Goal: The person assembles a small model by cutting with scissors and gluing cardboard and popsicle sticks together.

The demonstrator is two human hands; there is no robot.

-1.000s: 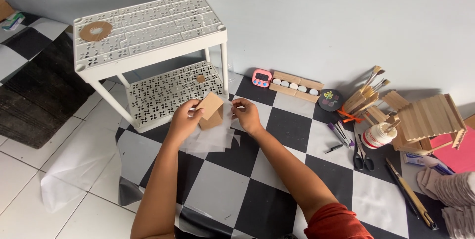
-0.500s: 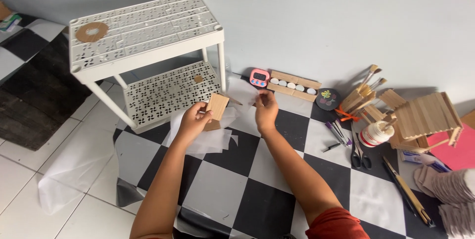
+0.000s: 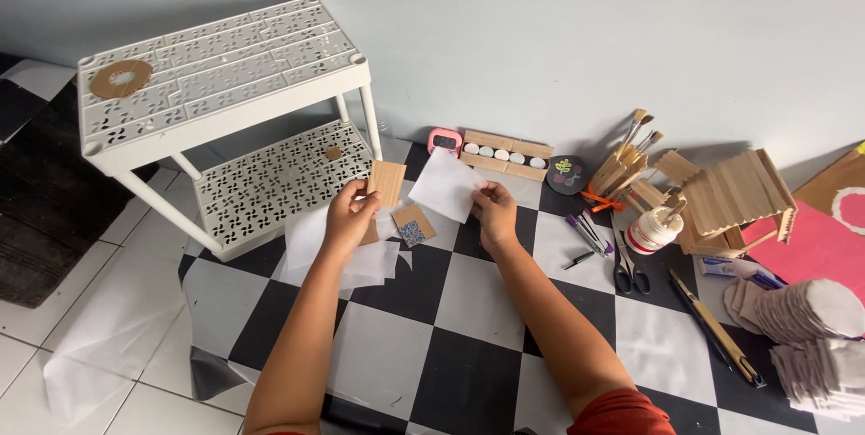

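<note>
My left hand (image 3: 349,215) holds a small brown cardboard rectangle (image 3: 387,183) upright above the checkered mat (image 3: 450,327). My right hand (image 3: 495,212) pinches a white sheet of paper (image 3: 447,185) by its lower right corner and lifts it clear of the mat. Between my hands lies a small cardboard square with a patterned patch (image 3: 413,224). More thin white paper (image 3: 351,255) is spread under my left hand.
A white perforated two-tier shelf (image 3: 216,84) stands at the left with a cardboard ring (image 3: 120,80) on top. To the right are a popsicle-stick house (image 3: 734,201), brushes (image 3: 631,151), scissors (image 3: 626,264), a glue pot (image 3: 653,230), a pink timer (image 3: 443,140) and stacked round pads (image 3: 802,318).
My right hand has taken a white sheet and lifted it to the right of the cardboard piece. The left hand has raised the cardboard rectangle slightly.
</note>
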